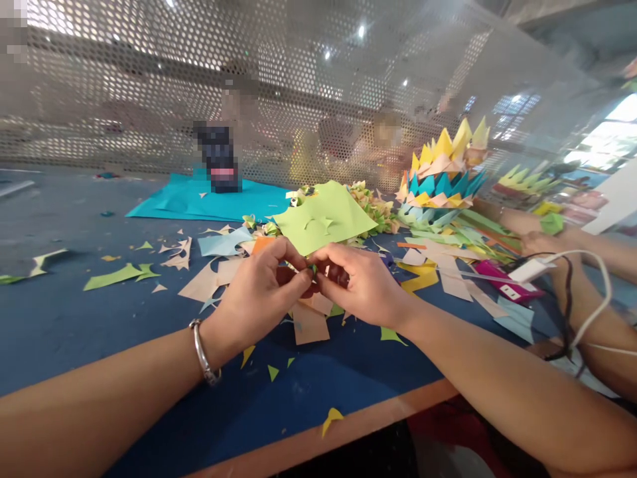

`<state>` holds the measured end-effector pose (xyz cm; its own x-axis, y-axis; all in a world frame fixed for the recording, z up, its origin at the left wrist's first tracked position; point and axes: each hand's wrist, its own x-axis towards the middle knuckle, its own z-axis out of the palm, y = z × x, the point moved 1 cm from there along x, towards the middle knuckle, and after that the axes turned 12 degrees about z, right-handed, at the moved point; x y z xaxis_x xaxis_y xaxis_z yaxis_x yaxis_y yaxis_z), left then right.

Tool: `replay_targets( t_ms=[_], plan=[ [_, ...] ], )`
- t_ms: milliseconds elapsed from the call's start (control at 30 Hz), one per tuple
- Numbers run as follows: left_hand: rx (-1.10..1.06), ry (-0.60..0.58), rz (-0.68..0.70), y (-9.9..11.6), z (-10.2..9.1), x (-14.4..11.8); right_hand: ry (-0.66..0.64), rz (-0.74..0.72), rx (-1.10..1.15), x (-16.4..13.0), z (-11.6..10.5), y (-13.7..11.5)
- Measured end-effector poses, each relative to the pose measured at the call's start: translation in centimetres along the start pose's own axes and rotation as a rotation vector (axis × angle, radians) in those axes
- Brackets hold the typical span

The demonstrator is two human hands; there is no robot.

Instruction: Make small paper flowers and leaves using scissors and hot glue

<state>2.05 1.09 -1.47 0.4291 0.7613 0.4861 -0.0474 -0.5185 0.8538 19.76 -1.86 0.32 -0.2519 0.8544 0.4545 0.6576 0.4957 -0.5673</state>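
We pinch a small green paper piece (314, 268) between left hand (259, 285) and right hand (361, 285) over our scrap-strewn blue table (64, 318), perforated screen (149, 86) behind.

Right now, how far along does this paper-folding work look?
Done: a layered stack of folded pieces stands at the right. In hand: left hand and right hand pinch a small green piece. Left: a green sheet and loose scraps on the table.

blue tabletop (64, 312) is strewn with paper scraps (119, 273), a teal sheet (199, 199) lies at the back, a folded paper crown (442, 176) stands right.
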Motion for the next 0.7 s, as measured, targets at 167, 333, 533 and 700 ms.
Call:
replay_targets(
  t_ms=[167,333,533,700],
  plan=[
    [-0.235,-0.054,-0.106,0.3,-0.5,0.3,-0.080,0.066,0.043,0.3,-0.7,-0.6],
    [-0.259,-0.079,-0.140,1.0,-1.0,0.5,-0.146,0.103,0.081,0.6,-1.5,-1.2],
    [-0.174,-0.128,-0.095,1.1,-1.1,0.6,-0.124,0.083,0.114,0.5,-1.4,-0.7],
    [-0.171,-0.122,-0.130,0.5,-1.2,0.7,-0.088,0.024,0.122,0.2,-1.1,0.1]
  ],
)
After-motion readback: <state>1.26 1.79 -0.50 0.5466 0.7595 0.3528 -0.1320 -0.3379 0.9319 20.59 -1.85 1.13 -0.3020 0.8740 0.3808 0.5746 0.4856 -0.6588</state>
